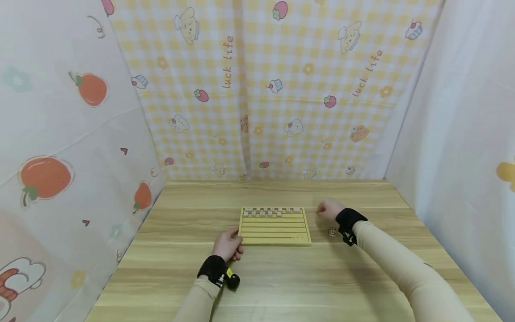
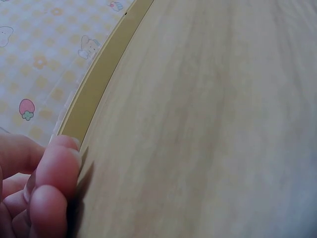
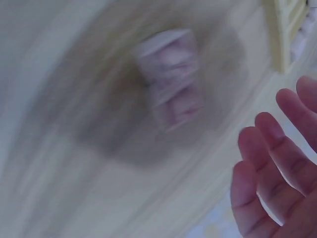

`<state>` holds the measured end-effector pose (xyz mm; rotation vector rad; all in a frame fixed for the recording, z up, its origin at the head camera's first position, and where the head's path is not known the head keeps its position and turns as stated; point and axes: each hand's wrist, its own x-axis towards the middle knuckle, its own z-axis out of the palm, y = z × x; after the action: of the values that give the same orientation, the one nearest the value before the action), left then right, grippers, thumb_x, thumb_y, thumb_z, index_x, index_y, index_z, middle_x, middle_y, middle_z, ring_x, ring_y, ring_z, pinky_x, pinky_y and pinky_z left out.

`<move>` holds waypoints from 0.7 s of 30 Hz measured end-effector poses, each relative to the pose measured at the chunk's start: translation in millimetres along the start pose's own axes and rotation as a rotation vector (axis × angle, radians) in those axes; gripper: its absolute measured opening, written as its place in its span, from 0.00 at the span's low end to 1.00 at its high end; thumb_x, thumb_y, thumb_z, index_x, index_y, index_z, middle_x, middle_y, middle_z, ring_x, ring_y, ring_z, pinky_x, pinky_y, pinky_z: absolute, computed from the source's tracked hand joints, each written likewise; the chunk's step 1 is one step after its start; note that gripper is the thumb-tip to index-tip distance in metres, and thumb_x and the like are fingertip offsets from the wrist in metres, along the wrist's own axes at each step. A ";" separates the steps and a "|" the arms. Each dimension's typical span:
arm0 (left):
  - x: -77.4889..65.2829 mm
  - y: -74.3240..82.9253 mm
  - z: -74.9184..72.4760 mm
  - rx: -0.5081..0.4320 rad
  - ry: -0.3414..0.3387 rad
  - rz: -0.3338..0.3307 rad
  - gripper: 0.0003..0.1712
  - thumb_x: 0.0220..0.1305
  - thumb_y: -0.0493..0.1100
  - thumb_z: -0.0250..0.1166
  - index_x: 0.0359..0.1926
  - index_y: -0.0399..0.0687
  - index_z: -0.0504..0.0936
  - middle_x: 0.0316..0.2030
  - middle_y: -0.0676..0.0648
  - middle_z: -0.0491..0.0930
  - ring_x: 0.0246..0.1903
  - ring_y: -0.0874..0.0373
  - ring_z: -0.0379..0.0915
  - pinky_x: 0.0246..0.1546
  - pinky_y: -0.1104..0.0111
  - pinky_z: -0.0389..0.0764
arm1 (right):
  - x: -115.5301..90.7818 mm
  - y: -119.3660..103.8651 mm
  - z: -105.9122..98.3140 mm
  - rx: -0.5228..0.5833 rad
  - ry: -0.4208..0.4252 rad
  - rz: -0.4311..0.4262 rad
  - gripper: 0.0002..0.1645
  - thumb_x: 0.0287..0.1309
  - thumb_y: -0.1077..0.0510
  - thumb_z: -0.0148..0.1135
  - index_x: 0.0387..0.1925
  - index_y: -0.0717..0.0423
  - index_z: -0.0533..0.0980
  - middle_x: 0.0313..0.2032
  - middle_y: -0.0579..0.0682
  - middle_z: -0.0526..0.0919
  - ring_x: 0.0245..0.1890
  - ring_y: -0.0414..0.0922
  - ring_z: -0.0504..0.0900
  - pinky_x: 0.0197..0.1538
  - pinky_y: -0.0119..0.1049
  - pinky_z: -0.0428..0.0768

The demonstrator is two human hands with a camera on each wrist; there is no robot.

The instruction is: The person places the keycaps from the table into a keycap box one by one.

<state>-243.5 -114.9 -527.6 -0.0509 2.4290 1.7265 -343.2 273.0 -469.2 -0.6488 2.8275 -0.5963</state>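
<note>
A yellow slotted board (image 1: 273, 231) lies on the table, with small pale letter-like tiles (image 1: 262, 213) standing in its two back rows. My left hand (image 1: 227, 244) holds its near left corner; in the left wrist view the fingers (image 2: 57, 168) curl against the end of the board's front edge (image 2: 94, 94). Beyond the board's right side hovers my right hand (image 1: 331, 209), its fingers (image 3: 270, 153) loosely bent and apart. No thing shows between them, though the thumb side is cut off. Below that hand, a few small blocks (image 1: 332, 231) sit together on the table, blurred in the right wrist view.
The wood-grain table (image 1: 277, 286) stretches around the board on every side. A yellow checked curtain (image 1: 281, 147) hangs at the back edge, with pale printed curtains at left (image 1: 92, 134) and right (image 1: 454, 112).
</note>
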 end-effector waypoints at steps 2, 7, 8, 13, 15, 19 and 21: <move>0.5 -1.7 0.9 0.004 -0.005 -0.007 0.32 0.68 0.38 0.56 0.70 0.33 0.62 0.17 0.46 0.79 0.10 0.60 0.72 0.11 0.70 0.76 | -6.6 16.3 4.6 -0.003 -0.005 -0.031 0.11 0.58 0.60 0.59 0.36 0.62 0.84 0.35 0.54 0.85 0.36 0.49 0.82 0.40 0.44 0.81; 3.6 -1.3 0.5 0.007 0.001 -0.007 0.32 0.68 0.39 0.56 0.70 0.34 0.62 0.17 0.46 0.79 0.10 0.60 0.72 0.11 0.71 0.74 | -20.9 27.2 8.1 -0.025 -0.019 0.084 0.14 0.58 0.53 0.62 0.32 0.63 0.80 0.28 0.52 0.81 0.28 0.47 0.77 0.32 0.40 0.77; 4.2 -0.8 -0.4 0.007 0.004 0.000 0.32 0.68 0.39 0.56 0.70 0.33 0.62 0.17 0.46 0.79 0.10 0.60 0.72 0.10 0.71 0.74 | -24.2 21.5 6.1 -0.032 -0.031 0.151 0.15 0.58 0.52 0.63 0.30 0.62 0.79 0.26 0.51 0.80 0.26 0.47 0.76 0.31 0.40 0.76; 7.0 -0.7 -1.7 0.002 0.008 -0.004 0.32 0.68 0.39 0.57 0.70 0.34 0.62 0.16 0.46 0.79 0.10 0.60 0.72 0.10 0.70 0.75 | -33.7 10.7 7.2 0.031 -0.027 0.285 0.21 0.57 0.50 0.64 0.17 0.57 0.69 0.14 0.45 0.68 0.15 0.41 0.66 0.21 0.31 0.66; 7.6 -1.8 -1.2 0.000 0.011 -0.012 0.32 0.67 0.39 0.57 0.70 0.35 0.63 0.16 0.46 0.79 0.10 0.60 0.72 0.10 0.70 0.75 | -35.7 8.0 8.8 0.063 -0.038 0.306 0.24 0.57 0.50 0.65 0.12 0.53 0.67 0.10 0.42 0.65 0.11 0.39 0.64 0.18 0.29 0.66; 7.0 -4.2 0.4 -0.011 0.016 -0.007 0.31 0.67 0.39 0.57 0.69 0.35 0.64 0.16 0.46 0.79 0.10 0.60 0.72 0.10 0.70 0.75 | -35.5 5.9 12.4 0.070 -0.071 0.314 0.27 0.57 0.53 0.66 0.06 0.50 0.67 0.06 0.37 0.61 0.08 0.36 0.64 0.15 0.29 0.69; 5.8 -4.9 1.2 -0.020 0.016 -0.008 0.31 0.67 0.38 0.57 0.69 0.35 0.64 0.16 0.46 0.79 0.10 0.59 0.72 0.10 0.70 0.75 | -35.1 4.7 13.0 0.050 -0.086 0.296 0.25 0.56 0.54 0.66 0.07 0.52 0.70 0.07 0.37 0.64 0.08 0.36 0.66 0.16 0.29 0.71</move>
<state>-248.5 -115.0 -533.5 -0.0772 2.4199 1.7534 -310.5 288.2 -480.0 -0.2323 2.7437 -0.5679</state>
